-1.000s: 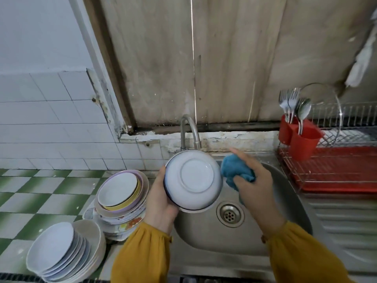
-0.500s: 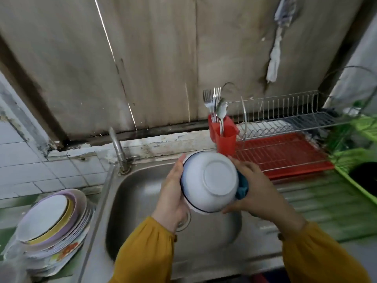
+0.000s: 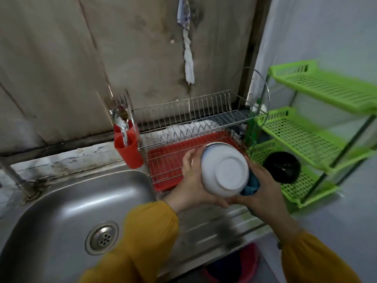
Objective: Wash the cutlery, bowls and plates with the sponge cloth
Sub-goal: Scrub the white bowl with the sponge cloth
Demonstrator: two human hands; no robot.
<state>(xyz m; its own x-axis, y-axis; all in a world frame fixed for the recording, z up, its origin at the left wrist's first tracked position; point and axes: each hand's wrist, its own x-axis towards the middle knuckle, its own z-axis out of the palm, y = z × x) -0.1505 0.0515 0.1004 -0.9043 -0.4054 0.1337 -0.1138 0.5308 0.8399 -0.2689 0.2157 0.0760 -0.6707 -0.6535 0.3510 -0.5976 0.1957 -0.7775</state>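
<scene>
A white bowl (image 3: 224, 170) with a dark rim is held bottom-up over the red tray of the dish rack (image 3: 163, 166). My left hand (image 3: 192, 184) grips its left side and underside. My right hand (image 3: 263, 190) holds the bowl's right side with the blue sponge cloth (image 3: 252, 184) squeezed between palm and bowl; most of the cloth is hidden. Forks and spoons (image 3: 120, 111) stand in a red cutlery cup (image 3: 128, 150) at the rack's left end.
The steel sink (image 3: 67, 203) with its drain (image 3: 102, 237) lies at lower left, the drainboard (image 3: 214, 223) under my arms. A green three-tier plastic shelf (image 3: 306, 129) stands at the right with a black bowl (image 3: 282, 167) on its lowest tier. A red bucket (image 3: 242, 264) sits below.
The bowl has moved right, from over the sink to over the dish rack, with both hands on it. My view swung right; the plate stacks on the left have left the frame.
</scene>
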